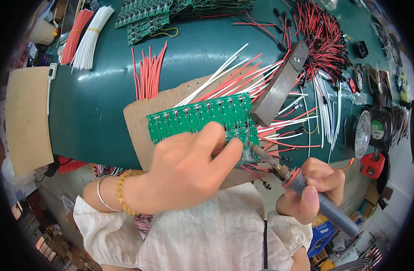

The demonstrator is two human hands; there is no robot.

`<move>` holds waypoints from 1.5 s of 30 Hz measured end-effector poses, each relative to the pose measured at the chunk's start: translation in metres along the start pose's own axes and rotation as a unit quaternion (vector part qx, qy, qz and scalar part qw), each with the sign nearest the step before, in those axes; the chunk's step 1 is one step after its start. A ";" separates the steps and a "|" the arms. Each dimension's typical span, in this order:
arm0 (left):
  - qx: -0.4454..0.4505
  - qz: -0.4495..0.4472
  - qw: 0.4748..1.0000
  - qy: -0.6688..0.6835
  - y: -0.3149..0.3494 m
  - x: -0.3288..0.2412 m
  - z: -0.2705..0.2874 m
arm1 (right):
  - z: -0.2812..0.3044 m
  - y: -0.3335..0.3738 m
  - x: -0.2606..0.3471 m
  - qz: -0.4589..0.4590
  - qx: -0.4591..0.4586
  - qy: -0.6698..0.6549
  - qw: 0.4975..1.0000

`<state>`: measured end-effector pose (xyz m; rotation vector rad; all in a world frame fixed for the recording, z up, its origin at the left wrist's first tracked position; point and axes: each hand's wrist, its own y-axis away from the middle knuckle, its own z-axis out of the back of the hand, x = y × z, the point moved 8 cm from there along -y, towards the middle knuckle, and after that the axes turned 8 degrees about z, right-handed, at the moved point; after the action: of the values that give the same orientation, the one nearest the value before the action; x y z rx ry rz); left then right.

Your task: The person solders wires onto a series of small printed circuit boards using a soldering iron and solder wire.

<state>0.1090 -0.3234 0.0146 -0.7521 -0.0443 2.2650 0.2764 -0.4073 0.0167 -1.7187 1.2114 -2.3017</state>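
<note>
The board (pixel 195 115) is green, gridded; right fingers (pixel 309 198) grip a soldering-iron (pixel 334 213), left fingers (pixel 211 135) unclear.

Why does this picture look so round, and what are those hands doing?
It's round because a wide fisheye camera on a person's head is looking down. There's no robot, just two bare hands. The right hand holds a soldering iron, its tip pointing toward a green circuit board panel. The left hand is over that panel; whether its fingertips pinch something is hard to see. Under the panel is a brown board on a green tabletop. A dark bar lies across red and white wires, and more red wires lie behind the panel.
</note>
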 end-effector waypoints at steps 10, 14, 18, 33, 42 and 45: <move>-0.044 0.015 0.992 0.120 0.013 -0.001 0.007 | 0.011 0.021 0.019 0.043 0.125 -0.026 0.991; -0.006 0.033 0.994 0.105 0.013 0.000 -0.001 | 0.011 0.023 0.019 0.007 0.037 0.023 0.999; 0.002 0.018 0.995 0.099 0.014 0.000 -0.005 | 0.005 0.027 0.023 0.002 0.076 0.032 0.997; -0.049 0.024 0.992 0.113 0.026 0.004 0.012 | 0.004 0.036 0.034 0.016 0.071 0.027 0.997; 0.025 0.009 0.999 0.038 0.025 0.002 -0.001 | -0.010 0.039 0.030 0.007 0.098 0.056 0.994; 0.012 0.034 0.996 0.078 0.027 0.005 0.011 | -0.006 0.038 0.031 0.012 0.081 0.044 0.996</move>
<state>0.0832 -0.3376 0.0148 -0.9281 0.0849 2.2590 0.2437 -0.4442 0.0187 -1.5569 1.0176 -2.4102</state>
